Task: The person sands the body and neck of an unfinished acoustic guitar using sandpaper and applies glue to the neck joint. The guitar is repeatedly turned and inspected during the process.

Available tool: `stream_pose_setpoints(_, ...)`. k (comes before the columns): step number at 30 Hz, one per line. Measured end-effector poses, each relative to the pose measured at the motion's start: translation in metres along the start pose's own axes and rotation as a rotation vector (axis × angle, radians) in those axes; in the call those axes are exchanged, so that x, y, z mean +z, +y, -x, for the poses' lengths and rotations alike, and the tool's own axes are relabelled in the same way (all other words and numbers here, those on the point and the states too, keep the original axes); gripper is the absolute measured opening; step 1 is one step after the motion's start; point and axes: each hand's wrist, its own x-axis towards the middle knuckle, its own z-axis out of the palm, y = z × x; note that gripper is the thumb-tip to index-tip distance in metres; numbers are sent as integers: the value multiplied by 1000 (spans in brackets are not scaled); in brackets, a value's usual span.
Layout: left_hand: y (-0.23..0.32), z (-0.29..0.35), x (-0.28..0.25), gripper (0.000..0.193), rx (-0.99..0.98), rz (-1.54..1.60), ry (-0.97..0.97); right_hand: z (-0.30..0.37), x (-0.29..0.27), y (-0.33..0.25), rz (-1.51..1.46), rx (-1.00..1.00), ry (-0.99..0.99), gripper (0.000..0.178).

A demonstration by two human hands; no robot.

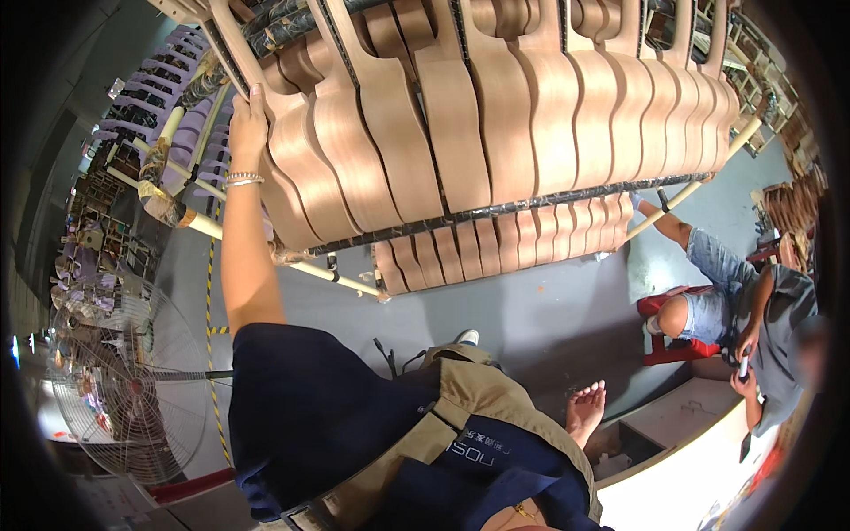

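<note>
A row of unpainted wooden guitars hangs side by side on a rack in front of me, their necks toward the far side. With my left arm stretched out, my left hand is closed on the leftmost guitar, where its neck meets the body. The thumb lies along its edge, and the other fingers are partly hidden. My right hand hangs low by my right side, palm up and fingers loosely apart, holding nothing.
Padded black rails and pale tubes frame the rack, with a lower row of guitars. At left are a large fan and purple guitars. A seated person at right holds a small object.
</note>
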Motion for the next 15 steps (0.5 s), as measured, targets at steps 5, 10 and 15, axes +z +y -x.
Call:
stream_pose_setpoints(5, 24, 52, -51, 40, 43, -307, 233, -4, -1, -7, -12, 49, -30, 24)
stream_pose_setpoints(10, 62, 146, -93, 39, 10, -328, 340, -3, -40, -32, -79, 19, -146, 23)
stream_pose_setpoints(15, 96, 277, -76, 45, 204, 83, 32, -6, -24, -50, 30, 49, -79, 27)
